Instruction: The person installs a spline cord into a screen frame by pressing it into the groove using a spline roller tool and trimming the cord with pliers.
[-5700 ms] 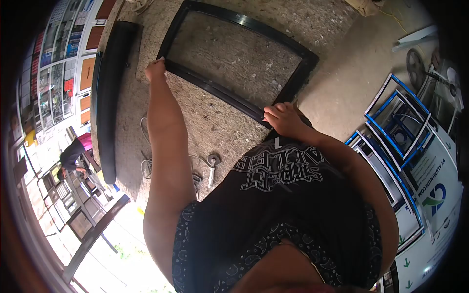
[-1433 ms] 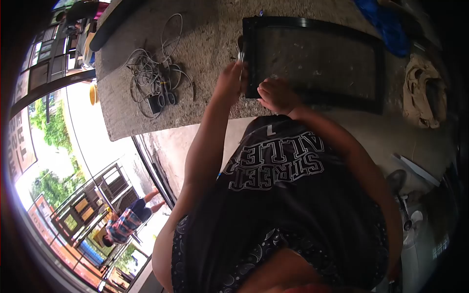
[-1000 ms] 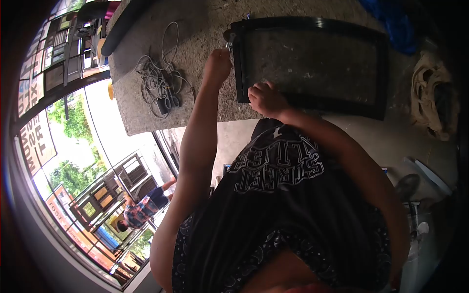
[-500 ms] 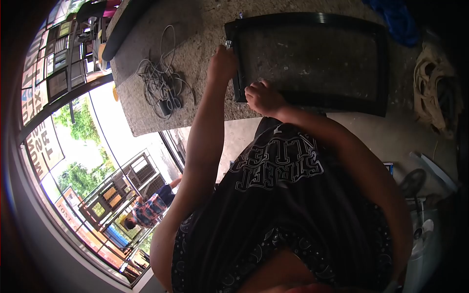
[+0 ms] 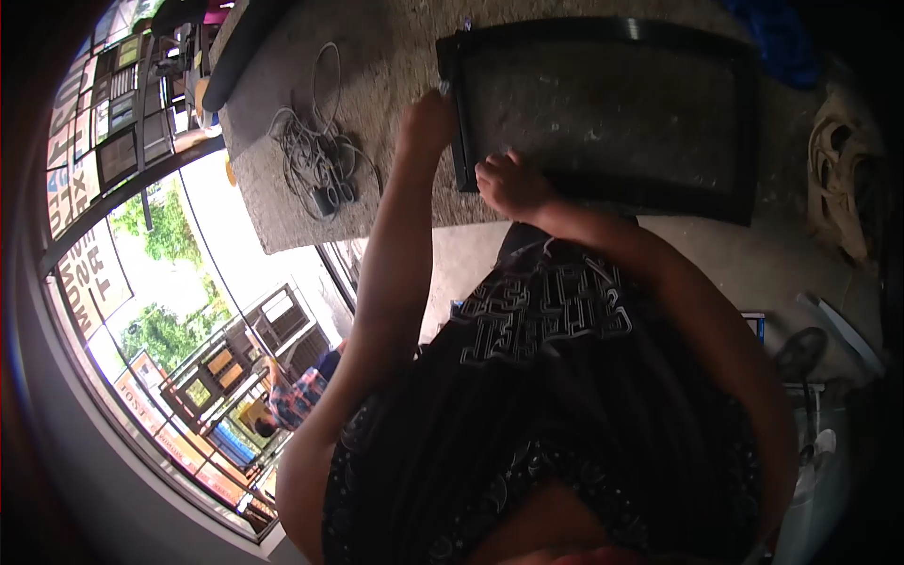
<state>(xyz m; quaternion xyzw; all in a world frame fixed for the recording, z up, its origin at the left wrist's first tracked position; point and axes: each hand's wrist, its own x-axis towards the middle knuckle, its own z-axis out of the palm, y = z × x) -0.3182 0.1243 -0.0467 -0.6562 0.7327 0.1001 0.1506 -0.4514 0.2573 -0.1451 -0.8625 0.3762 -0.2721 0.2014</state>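
Black frame, upper right, may shift if the right hand, curled over it near the lower-left corner, slips. Left hand: shadowed, grip cannot be determined.

Hard daylight comes from the window at the left, burning patches to white, while the bench sits in dim greyish light and the shirt sinks nearly to black. A pale glare streak marks the dark frame along its far rail — and the left hand looks shadowed and soft. The wide lens bends straight lines towards black corners — the shirt's lettering is smeared.
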